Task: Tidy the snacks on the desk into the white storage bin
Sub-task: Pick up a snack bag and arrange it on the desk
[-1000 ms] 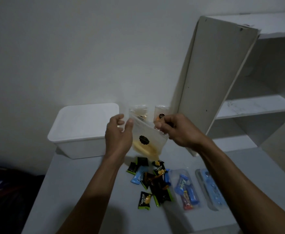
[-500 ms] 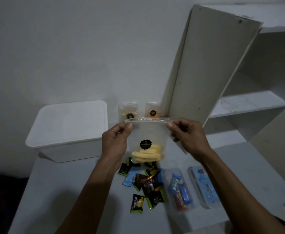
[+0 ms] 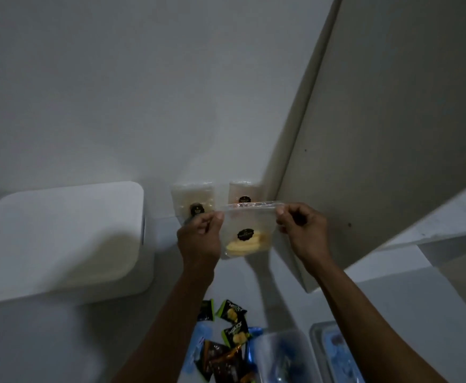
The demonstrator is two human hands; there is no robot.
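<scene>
The scene is dim overall, with a grey, low-contrast cast and visible noise in the darker areas. Light appears to arrive from above and behind the camera, though the source cannot be confirmed. The white storage bin (image 3: pixel 60 239) is the brightest surface and shows a soft shaded patch across its lid. Both forearms cast diffuse shadows on the desk (image 3: pixel 46 341). The wall (image 3: pixel 143 92) darkens toward the upper corners. Wide-angle distortion tilts the shelf panel (image 3: pixel 378 134) and stretches the frame edges. The small snack packets (image 3: pixel 226 344) and clear trays (image 3: pixel 284 357) at the bottom edge are blurred; their print is largely unreadable. No glare is present.
</scene>
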